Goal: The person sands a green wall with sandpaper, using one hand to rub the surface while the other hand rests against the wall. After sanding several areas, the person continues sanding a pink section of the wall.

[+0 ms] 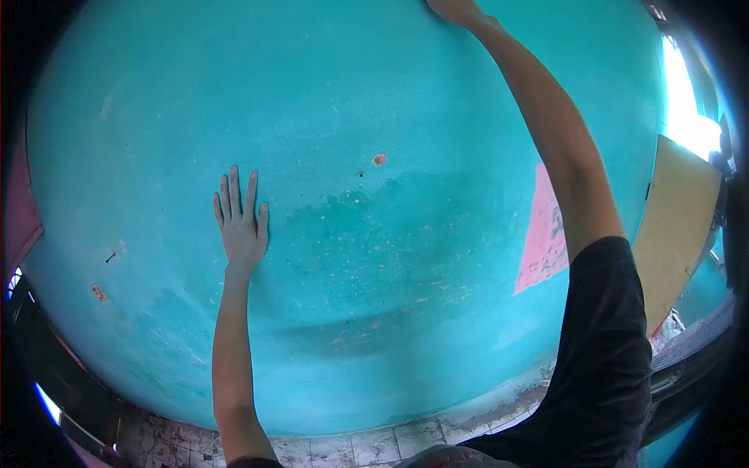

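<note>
Turquoise wall (312, 101): left hand (243, 225) flat, right hand (459, 11) higher

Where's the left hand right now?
In the head view, the left hand is left of centre, fingers spread against the turquoise wall, lower left of the small chipped spot.

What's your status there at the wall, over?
Left fingers spread flat on turquoise wall. Right hand cut off by the picture's top edge, grip unseen. Right arm partly hiding pink patch.
</note>
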Demonstrator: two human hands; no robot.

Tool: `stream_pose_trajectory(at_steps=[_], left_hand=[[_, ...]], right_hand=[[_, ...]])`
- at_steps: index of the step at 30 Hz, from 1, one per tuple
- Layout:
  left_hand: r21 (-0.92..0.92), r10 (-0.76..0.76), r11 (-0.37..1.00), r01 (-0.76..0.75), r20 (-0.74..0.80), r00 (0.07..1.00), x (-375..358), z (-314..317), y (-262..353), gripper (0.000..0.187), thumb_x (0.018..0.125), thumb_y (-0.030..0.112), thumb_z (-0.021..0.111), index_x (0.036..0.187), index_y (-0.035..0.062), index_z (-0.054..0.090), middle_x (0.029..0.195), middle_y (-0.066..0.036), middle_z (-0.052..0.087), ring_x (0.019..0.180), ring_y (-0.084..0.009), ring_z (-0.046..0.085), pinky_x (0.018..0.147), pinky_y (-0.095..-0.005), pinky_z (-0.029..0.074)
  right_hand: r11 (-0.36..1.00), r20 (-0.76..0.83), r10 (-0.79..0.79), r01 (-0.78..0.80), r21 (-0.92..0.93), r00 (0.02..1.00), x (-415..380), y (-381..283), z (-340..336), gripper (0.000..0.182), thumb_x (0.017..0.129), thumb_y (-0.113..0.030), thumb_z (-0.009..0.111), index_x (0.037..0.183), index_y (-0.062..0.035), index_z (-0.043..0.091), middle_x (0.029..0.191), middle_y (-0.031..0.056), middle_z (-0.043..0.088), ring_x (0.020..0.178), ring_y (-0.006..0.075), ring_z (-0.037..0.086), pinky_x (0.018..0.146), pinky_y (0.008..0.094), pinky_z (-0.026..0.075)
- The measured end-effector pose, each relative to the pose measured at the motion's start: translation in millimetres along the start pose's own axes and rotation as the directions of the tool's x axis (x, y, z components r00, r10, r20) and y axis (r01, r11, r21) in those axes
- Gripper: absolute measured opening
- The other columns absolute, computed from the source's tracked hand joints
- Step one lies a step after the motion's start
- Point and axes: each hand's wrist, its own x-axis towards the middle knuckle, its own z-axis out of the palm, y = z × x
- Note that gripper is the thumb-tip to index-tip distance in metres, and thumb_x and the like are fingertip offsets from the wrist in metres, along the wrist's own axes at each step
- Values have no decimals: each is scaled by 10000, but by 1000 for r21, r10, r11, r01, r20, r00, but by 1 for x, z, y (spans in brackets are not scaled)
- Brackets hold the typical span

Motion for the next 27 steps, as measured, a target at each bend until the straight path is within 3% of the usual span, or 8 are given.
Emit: stream_pose_trajectory(at_steps=[5,8,12,14,18,24,26,27], left_hand=[[41,2,999,0,-39,999,-2,3,1,522,1083,352,387,1592,237,375,1696,-80,228,1564,-314,186,1259,-528,104],[40,-2,999,4,-42,999,-3,3,2,521,1084,348,381,1594,237,373,1698,-74,222,1566,-313,181,1260,-524,102],[47,-7,999,9,-28,1000,-2,1,4,522,1085,346,382,1595,235,370,1699,-76,216,1567,-311,176,1262,-519,101],[36,3,999,-2,-33,999,-5,2,1,523,1084,345,383,1595,235,370,1699,-83,215,1567,-316,176,1260,-525,101],[47,0,999,1,-16,1000,-15,4,-1,522,1085,346,382,1595,233,371,1698,-92,216,1565,-323,179,1258,-533,102],[37,-16,999,16,-8,1000,-16,3,0,526,1081,352,389,1593,231,376,1695,-98,221,1562,-331,186,1255,-538,108],[56,-13,998,14,-29,1000,-14,5,0,527,1078,350,393,1591,229,380,1693,-102,227,1561,-335,189,1254,-537,110],[56,-8,998,9,-25,1000,-15,5,0,527,1078,350,393,1591,229,380,1693,-102,227,1561,-335,189,1254,-537,110]], right_hand=[[994,-112,77,-67,89,991,4,-4,19,511,1104,-312,414,1509,-3,444,1624,187,348,1529,311,282,1263,441,220],[990,-7,0,1,138,1000,-19,-16,11,532,1104,-322,409,1529,-1,408,1643,175,313,1534,321,268,1266,454,209],[1000,-27,-6,7,21,1000,-16,-24,7,530,1104,-307,408,1538,-4,391,1652,170,294,1539,320,255,1272,462,190],[987,-117,161,-161,9,980,-2,-30,13,512,1103,-281,416,1532,-3,403,1645,169,311,1539,309,260,1277,456,177],[989,-154,133,-121,90,979,-23,-33,28,504,1106,-278,401,1529,-4,410,1642,173,318,1547,307,238,1278,468,163],[961,169,-220,184,204,961,-74,-21,-5,533,1109,-329,360,1528,-5,415,1626,182,347,1545,327,234,1262,497,183],[954,-225,289,-299,-13,931,-43,-6,15,532,1102,-346,382,1517,-19,444,1621,202,346,1534,342,259,1257,490,196],[931,-252,310,-346,-113,917,-26,9,51,532,1099,-354,389,1520,-34,445,1627,211,328,1535,355,250,1258,492,192]])
